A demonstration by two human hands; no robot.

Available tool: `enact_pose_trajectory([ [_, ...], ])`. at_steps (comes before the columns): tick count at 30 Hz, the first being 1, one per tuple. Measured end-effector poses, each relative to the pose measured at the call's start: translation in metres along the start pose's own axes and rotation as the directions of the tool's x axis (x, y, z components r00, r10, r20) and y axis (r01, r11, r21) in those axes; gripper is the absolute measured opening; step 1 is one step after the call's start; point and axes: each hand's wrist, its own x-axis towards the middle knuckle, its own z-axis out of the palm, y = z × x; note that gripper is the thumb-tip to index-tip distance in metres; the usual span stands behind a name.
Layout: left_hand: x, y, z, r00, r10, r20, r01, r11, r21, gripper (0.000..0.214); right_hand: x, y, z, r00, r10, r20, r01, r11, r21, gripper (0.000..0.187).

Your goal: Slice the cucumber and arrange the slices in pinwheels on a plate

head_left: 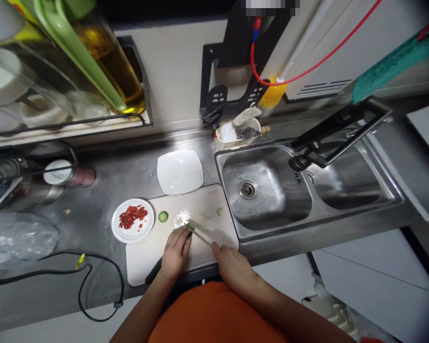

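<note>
My right hand [234,264] is closed round the handle of a kitchen knife [199,234], whose blade points up and left across the cutting board [139,267]. Beside the blade, the bent fingers of my left hand [177,251] press on a green cucumber [190,228], mostly hidden under them. A long dark green piece [153,271] shows beneath my left wrist; I cannot tell whether it belongs to the same cucumber. One cut cucumber end [163,216] lies on the board left of the knife, and a pale green slice [219,211] lies at the right.
A white plate of chopped red pieces [132,217] overlaps the board's left edge. Behind the board stands a white square dish [180,171]. A double sink [268,190] with a black faucet [329,138] is at right. A black cable [102,257] and plastic bag [17,238] lie left.
</note>
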Motion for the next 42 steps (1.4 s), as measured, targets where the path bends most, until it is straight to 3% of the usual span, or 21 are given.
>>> enact_pose_trajectory([
  [17,0.000,-0.001,0.000,1.000,0.012,0.018,-0.012,1.000,-0.006,0.029,0.013,-0.003,-0.003,1.000,-0.025,0.016,0.025,1.000,0.002,0.039],
  [36,0.002,0.000,0.001,1.000,0.024,-0.005,-0.025,1.000,-0.008,0.028,0.044,-0.009,0.023,0.989,-0.065,-0.131,0.063,0.998,-0.016,0.041],
  [42,-0.016,-0.019,-0.025,0.999,-0.040,-0.032,0.042,0.998,0.042,0.029,0.040,-0.008,0.024,0.986,-0.071,-0.149,0.063,0.997,-0.054,0.037],
])
